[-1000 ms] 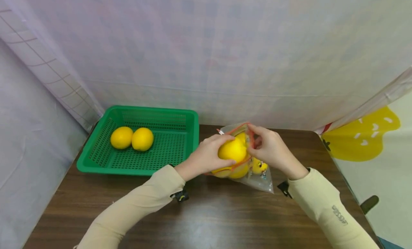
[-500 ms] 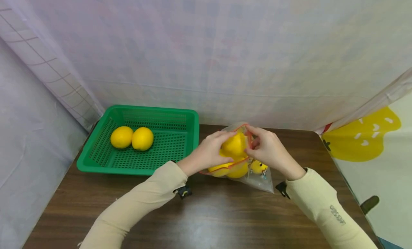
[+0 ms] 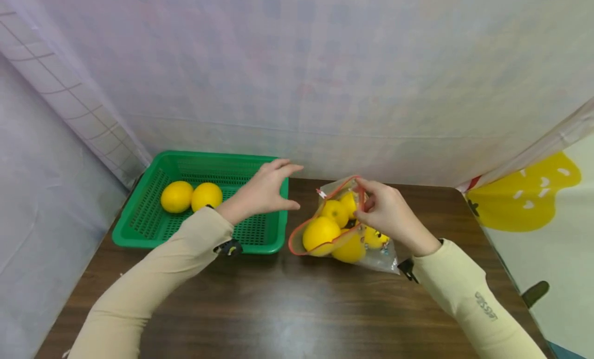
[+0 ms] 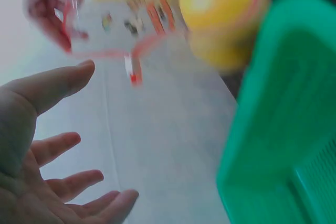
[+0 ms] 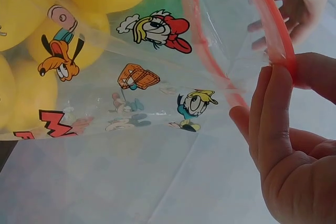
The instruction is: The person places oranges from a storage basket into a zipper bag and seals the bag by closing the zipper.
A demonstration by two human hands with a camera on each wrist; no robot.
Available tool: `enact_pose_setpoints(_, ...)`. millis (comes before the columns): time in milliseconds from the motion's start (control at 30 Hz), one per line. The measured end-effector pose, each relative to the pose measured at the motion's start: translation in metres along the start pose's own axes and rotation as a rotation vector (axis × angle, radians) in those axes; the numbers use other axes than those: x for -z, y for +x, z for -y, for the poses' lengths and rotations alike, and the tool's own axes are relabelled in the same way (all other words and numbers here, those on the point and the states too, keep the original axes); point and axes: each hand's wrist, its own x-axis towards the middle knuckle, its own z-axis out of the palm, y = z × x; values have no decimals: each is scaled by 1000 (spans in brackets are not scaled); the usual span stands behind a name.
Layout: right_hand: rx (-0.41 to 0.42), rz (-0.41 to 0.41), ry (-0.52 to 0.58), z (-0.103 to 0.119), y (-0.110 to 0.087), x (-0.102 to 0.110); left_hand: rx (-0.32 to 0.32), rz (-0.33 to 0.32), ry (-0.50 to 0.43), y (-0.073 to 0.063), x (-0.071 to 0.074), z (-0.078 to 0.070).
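My left hand (image 3: 262, 194) is over the right side of the green basket (image 3: 199, 154), thumb and fingers spread and holding nothing. In the left wrist view, that left hand (image 4: 52, 140) is apart from the bag. My right hand (image 3: 387, 214) pinches the red zip edge of a clear zip bag (image 3: 378, 261) between thumb and fingers. Cartoon characters are printed on the bag (image 5: 157, 98), seen in the right wrist view. The mouth of the bag gapes to the left. Several yellow lemon-like fruits lie inside, one fruit (image 3: 322, 234) right at the mouth.
Two yellow fruits, a left fruit (image 3: 177, 196) and a right fruit (image 3: 206, 195), sit side by side in the basket. The brown wooden table (image 3: 297, 307) backs onto a pale curtain (image 3: 325, 91). Another cloth with a yellow print (image 3: 524, 199) hangs at the right.
My left hand has let go of a yellow fruit inside the bag and moved left over the basket's side. The right hand has stayed at the bag's edge.
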Motion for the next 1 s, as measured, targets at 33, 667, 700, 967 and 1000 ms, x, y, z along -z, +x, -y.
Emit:
enact_pose_setpoints(33, -5, 2, 1, 0, 0, 0, 22, 0, 13, 0, 4, 6)
enact_pose_setpoints(667, -16, 4, -13, 0, -1, -1, 412, 60, 21, 1, 29, 127)
enact_pose_setpoints(700, -15, 4, -13, 0, -1, -1, 435, 60, 15, 1, 28, 130)
enact_pose_setpoints(967, -8, 9, -10, -1, -2, -1, 531, 59, 57, -5, 20, 151)
enact_pose_setpoints(1000, -7, 11, -10, 0, -2, -1, 536, 72, 58, -5, 19, 152)
